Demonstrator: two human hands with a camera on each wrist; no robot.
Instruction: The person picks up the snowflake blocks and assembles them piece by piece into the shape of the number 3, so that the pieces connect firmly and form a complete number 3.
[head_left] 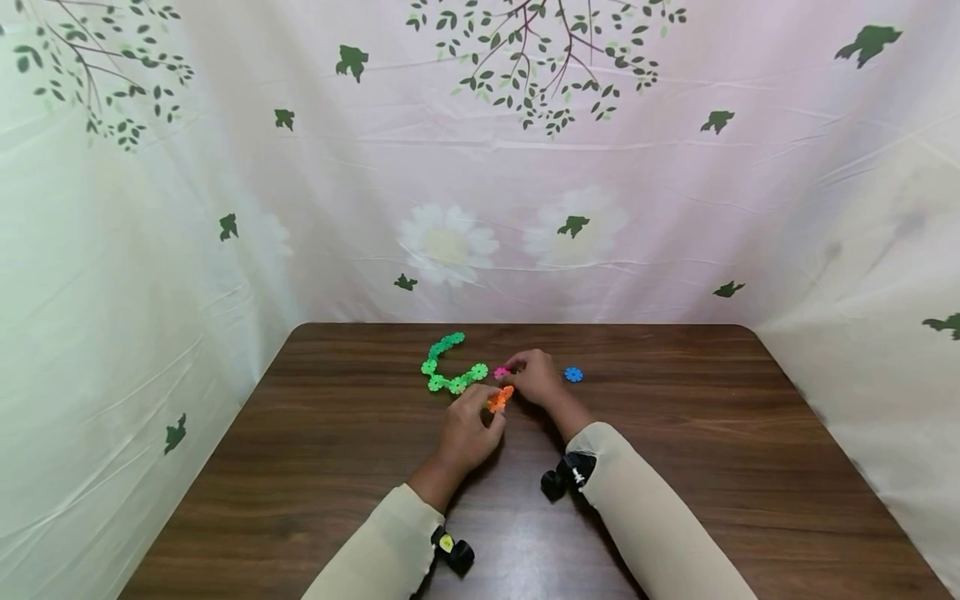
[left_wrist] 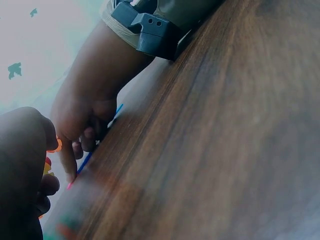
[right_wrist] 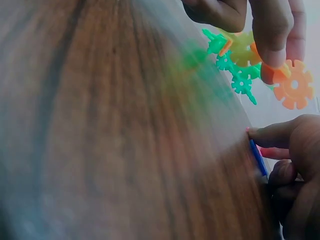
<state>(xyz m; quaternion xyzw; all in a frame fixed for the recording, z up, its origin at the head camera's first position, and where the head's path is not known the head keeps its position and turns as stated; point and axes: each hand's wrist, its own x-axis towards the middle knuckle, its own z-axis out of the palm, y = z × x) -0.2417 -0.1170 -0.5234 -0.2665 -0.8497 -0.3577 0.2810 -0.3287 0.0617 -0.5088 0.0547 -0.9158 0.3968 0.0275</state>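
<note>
- On the left we see smooth cloth, printed with leaves, falling beside the slanting left edge of the bench [head_left: 247, 500]; the top has a dark brown wood grain and rounded far corners.
- Between that edge and the pieces we find a wide stretch of bare grain.
- Near the middle of the far edge lies a green chain [head_left: 437, 381] of thin, plastic-looking, notched discs, bent into an open curve, darker at its far end and lighter nearer us.
- Just right of it, the left hand [head_left: 467, 429] pinches orange discs [head_left: 498, 403] between curled fingers and thumb, raised off the wood. We make out round bodies with slots about the rim, two set at an angle to each other; a yellow-green disc [right_wrist: 242, 52] shows close by. Whether these join the chain, we cannot tell.
- Just beyond the orange, we see a pink disc [head_left: 500, 373] low at the bench, mostly covered, its rim between the fingertips of the right hand [head_left: 538, 379], which grasps it.
- Right of that hand, a blue disc [head_left: 572, 377] lies flat, petal-edged, apart from the rest.
- Farther right, we see more bare grain reaching the right edge.
</note>
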